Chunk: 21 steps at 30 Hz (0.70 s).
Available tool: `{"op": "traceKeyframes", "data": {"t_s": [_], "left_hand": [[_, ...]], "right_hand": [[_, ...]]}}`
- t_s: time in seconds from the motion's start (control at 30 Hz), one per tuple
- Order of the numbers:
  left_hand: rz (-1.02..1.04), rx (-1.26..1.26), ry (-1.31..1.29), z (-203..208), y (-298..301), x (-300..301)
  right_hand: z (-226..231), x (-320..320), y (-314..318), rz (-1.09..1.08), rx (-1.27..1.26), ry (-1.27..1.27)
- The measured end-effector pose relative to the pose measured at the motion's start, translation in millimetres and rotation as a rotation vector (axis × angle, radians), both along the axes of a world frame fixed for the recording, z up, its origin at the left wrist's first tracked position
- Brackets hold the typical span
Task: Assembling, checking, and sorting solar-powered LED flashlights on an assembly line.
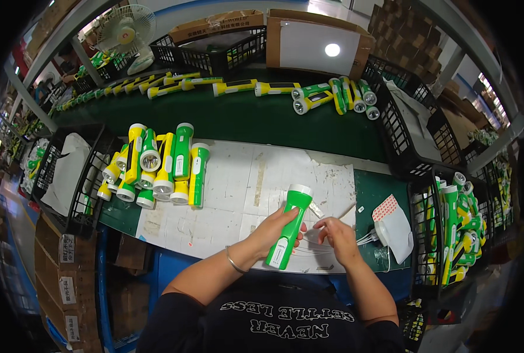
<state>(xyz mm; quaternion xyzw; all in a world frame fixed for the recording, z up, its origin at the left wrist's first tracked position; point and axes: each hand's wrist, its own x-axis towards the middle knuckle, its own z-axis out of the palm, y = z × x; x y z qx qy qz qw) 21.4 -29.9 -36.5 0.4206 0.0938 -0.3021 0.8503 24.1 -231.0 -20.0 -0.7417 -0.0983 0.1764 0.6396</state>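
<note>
Green flashlight (289,231) is tilted over the white work surface (232,170), left hand (272,228) wrapped around its middle. Right hand (339,237) curls just beside; cannot tell whether it pinches anything. Probably light, stiff, slightly slippery; best gripped mid-body, below the white head (300,189).

Dark shirt (273,312): white outlined lettering, two lines, upside down. Carton flap (218,25) past far edge of tabletop (229,170): dark print. White labels (68,289) off left edge: dark characters. Flashlight (287,230): print too small.
</note>
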Motion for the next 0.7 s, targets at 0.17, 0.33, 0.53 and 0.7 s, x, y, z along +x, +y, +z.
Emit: {"op": "traceKeyframes", "data": {"t_s": [0.17,0.33,0.53,0.7], "left_hand": [[0.042,-0.071,0.035,6,-4,3],[0.09,-0.088,-0.043,4,-5,2],[0.073,-0.055,-0.081,9,-20,4],[0.067,-0.304,-0.279,6,-12,5]], "right_hand": [[-18,-19,3,0.095,0.034,0.018],[-22,-38,17,0.178,0.0,0.138],[-22,-47,32,0.115,0.118,0.216],[2,-40,5,-0.04,-0.327,-0.593]]}}
